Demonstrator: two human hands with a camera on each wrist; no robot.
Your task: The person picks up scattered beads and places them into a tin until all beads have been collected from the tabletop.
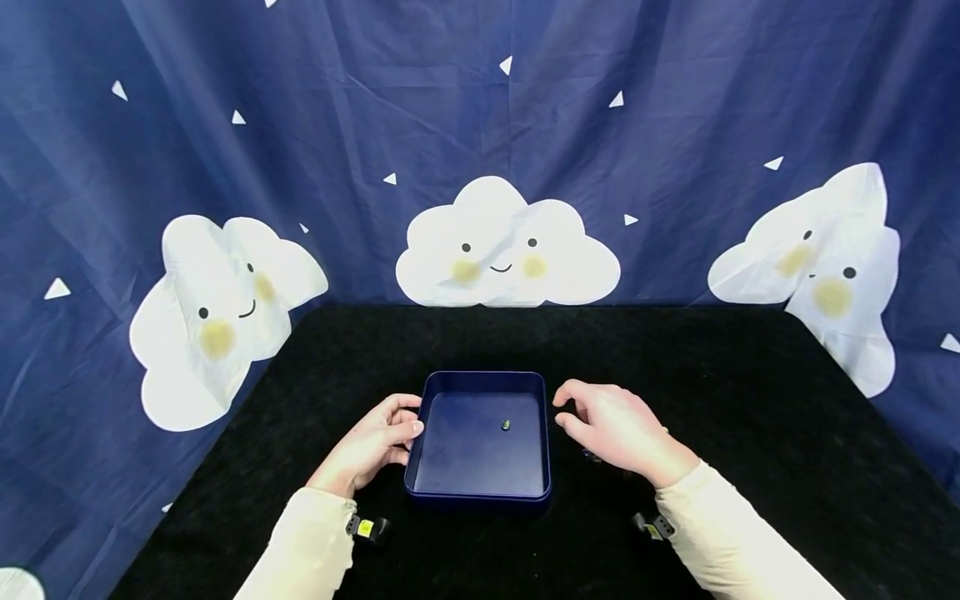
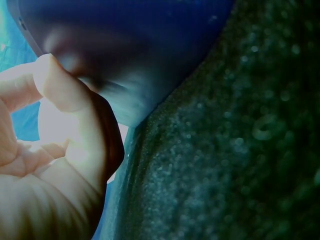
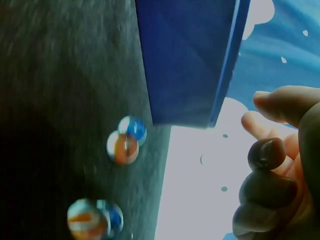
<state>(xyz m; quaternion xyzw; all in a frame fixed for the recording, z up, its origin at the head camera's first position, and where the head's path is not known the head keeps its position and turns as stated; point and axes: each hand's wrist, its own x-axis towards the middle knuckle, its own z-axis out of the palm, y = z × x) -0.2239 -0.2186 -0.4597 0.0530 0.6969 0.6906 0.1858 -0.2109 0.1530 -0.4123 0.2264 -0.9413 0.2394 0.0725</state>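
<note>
A square, low-walled blue box (image 1: 480, 467) stands on the black table. Inside it, right of the middle, lies one small greenish marble (image 1: 506, 425). My left hand (image 1: 375, 442) holds the box's left side, thumb at the rim and fingers against the outer wall; the left wrist view shows the thumb (image 2: 65, 90) close up by the edge. Just off the right wall hovers my right hand (image 1: 611, 425), fingers loosely bent, holding nothing. Several glass marbles, one orange and white (image 3: 122, 148), one blue and white (image 3: 134, 129), lie near it; in the head view the hand mostly hides them.
Black cloth (image 1: 675, 358) covers the table around the box. Behind it hangs a dark blue curtain (image 1: 450, 108) printed with white clouds. A small camera is strapped to each wrist, over pale sleeves (image 1: 307, 533).
</note>
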